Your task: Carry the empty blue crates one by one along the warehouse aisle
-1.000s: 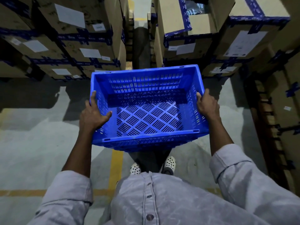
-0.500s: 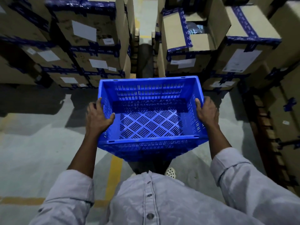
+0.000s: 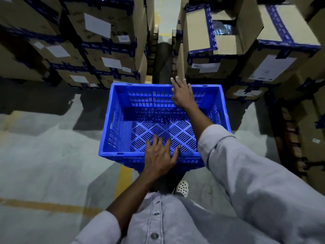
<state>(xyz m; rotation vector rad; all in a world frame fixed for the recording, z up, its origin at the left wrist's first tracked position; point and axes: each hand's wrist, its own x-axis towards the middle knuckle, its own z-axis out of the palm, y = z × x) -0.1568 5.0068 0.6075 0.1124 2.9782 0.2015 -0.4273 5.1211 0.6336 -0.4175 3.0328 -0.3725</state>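
Seemingly mid-carry: pressing left hand (image 3: 159, 156), fingers spread, on crate (image 3: 121, 124) near rim, frame centre; stretching right hand (image 3: 182, 95) flat over far rim. Needing closed grip next.

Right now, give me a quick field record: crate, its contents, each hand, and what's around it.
crate: blue crate, slotted walls and base, above the aisle floor; its support is not visible
contents: none
left hand: fingers spread over the near rim
right hand: fingers straight, reaching to the far rim
surroundings: taped cardboard boxes stacked on both sides; yellow floor line below the crate
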